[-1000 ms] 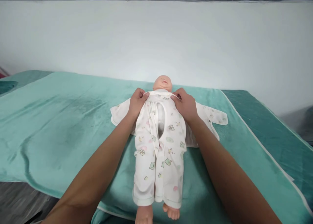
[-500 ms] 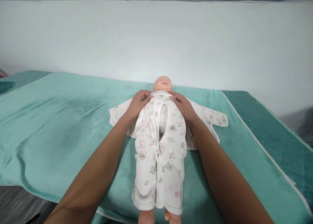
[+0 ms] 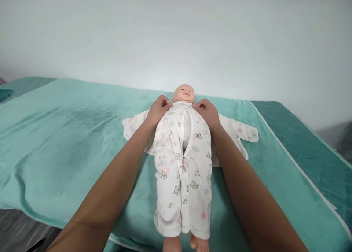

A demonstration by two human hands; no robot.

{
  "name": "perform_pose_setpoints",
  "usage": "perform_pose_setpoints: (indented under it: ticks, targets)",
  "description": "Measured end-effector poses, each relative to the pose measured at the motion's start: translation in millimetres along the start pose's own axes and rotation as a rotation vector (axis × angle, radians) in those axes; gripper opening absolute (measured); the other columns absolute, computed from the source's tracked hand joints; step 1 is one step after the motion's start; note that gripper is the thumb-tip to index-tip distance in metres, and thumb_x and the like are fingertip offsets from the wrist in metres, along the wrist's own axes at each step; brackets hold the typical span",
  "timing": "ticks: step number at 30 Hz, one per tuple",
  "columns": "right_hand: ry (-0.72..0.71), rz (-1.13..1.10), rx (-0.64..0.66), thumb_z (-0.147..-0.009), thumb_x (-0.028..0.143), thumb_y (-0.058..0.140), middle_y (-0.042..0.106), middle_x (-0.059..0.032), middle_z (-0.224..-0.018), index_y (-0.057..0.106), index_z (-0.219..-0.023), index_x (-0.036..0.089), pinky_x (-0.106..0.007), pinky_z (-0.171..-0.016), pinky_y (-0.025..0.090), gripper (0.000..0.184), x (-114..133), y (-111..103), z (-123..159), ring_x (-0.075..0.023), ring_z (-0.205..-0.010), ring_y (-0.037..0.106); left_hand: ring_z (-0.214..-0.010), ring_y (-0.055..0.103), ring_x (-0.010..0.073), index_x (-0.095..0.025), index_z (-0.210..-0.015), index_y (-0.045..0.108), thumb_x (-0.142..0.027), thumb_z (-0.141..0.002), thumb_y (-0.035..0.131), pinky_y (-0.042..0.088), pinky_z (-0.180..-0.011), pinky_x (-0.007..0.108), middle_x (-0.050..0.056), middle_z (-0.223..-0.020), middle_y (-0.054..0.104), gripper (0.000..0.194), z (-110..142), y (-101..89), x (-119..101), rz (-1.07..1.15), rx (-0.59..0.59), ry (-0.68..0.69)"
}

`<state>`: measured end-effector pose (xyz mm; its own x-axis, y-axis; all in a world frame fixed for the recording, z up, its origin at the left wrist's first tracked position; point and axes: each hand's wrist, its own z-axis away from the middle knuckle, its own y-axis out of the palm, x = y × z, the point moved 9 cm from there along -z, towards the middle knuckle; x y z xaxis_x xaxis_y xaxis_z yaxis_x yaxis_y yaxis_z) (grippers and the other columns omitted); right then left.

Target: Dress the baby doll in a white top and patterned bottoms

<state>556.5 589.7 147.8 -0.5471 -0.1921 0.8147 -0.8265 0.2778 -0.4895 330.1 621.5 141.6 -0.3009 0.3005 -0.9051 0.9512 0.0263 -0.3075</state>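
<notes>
A baby doll (image 3: 183, 93) lies on its back, head toward the wall and bare feet toward me. White baby pants (image 3: 196, 164) printed with small bears cover its legs and reach up to its neck, with a slit at the crotch. Beneath it a matching baby shirt (image 3: 244, 131) is spread, sleeves out to both sides. My left hand (image 3: 160, 109) pinches the pants' top edge at the doll's left-hand side in view. On the other side of the neck, my right hand (image 3: 205, 111) pinches the same edge.
A light green blanket (image 3: 71, 145) covers the bed, with a darker green sheet (image 3: 308, 149) showing at the right. Behind the bed rises a white wall (image 3: 176, 39). Grey floor (image 3: 19, 230) shows at the lower left.
Both hands have lifted slightly and their fingers have curled into pinches at the pants' top edge. The pant legs and feet have shifted a little to the right in view.
</notes>
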Motion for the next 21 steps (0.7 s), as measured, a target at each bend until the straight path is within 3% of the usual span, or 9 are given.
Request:
perform_pose_setpoints:
  ticks: [2, 6, 13, 17, 21]
  targets:
    - [-0.072, -0.092, 0.017, -0.084, 0.04, 0.062, 0.073, 0.0, -0.098, 0.068, -0.09, 0.025, -0.035, -0.086, 0.047, 0.017, 4.3, 0.3, 5.1, -0.0206, -0.091, 0.064, -0.085, 0.062, 0.0156, -0.02, -0.087, 0.063, -0.022, -0.082, 0.062, 0.046, -0.084, 0.029, 0.0, -0.088, 0.069, 0.006, 5.6, 1.8, -5.2, 0.057, 0.032, 0.056]
    - [-0.174, -0.118, 0.144, -0.091, 0.037, 0.054, 0.072, 0.0002, -0.123, 0.075, -0.11, 0.03, -0.04, -0.104, 0.045, 0.029, 12.0, 4.8, 17.4, -0.0231, -0.117, 0.063, -0.109, 0.064, 0.0203, -0.023, -0.1, 0.075, -0.024, -0.086, 0.056, 0.045, -0.102, 0.034, 0.004, -0.113, 0.073, 0.024, 16.4, 0.7, -8.6, -0.013, 0.063, 0.117]
    - [-0.274, -0.106, 0.228, -0.098, 0.041, 0.046, 0.062, 0.0004, -0.142, 0.067, -0.131, 0.033, -0.043, -0.117, 0.036, 0.04, 21.0, 1.1, 35.1, -0.0235, -0.133, 0.054, -0.129, 0.056, 0.024, -0.029, -0.126, 0.069, -0.019, -0.087, 0.054, 0.036, -0.116, 0.041, 0.004, -0.138, 0.065, 0.044, 36.5, 0.0, -8.2, -0.281, 0.117, 0.273]
    - [-0.263, -0.116, 0.12, -0.096, 0.041, 0.048, 0.061, -0.0039, -0.143, 0.068, -0.126, 0.029, -0.046, -0.119, 0.032, 0.038, 11.4, -9.2, 51.5, -0.0244, -0.136, 0.05, -0.133, 0.052, 0.0251, -0.027, -0.134, 0.064, -0.025, -0.091, 0.052, 0.033, -0.119, 0.043, 0.006, -0.144, 0.06, 0.045, 55.9, -7.3, -8.0, -0.362, 0.057, 0.311]
    - [-0.08, -0.156, -0.118, -0.087, 0.041, 0.058, 0.07, -0.0081, -0.117, 0.071, -0.103, 0.023, -0.045, -0.103, 0.046, 0.027, -12.8, -28.8, 74.0, -0.0249, -0.113, 0.061, -0.131, 0.051, 0.0253, -0.025, -0.126, 0.068, -0.023, -0.09, 0.05, 0.036, -0.116, 0.041, 0.007, -0.137, 0.063, 0.04, 78.9, -15.9, -14.8, -0.393, -0.014, 0.334]
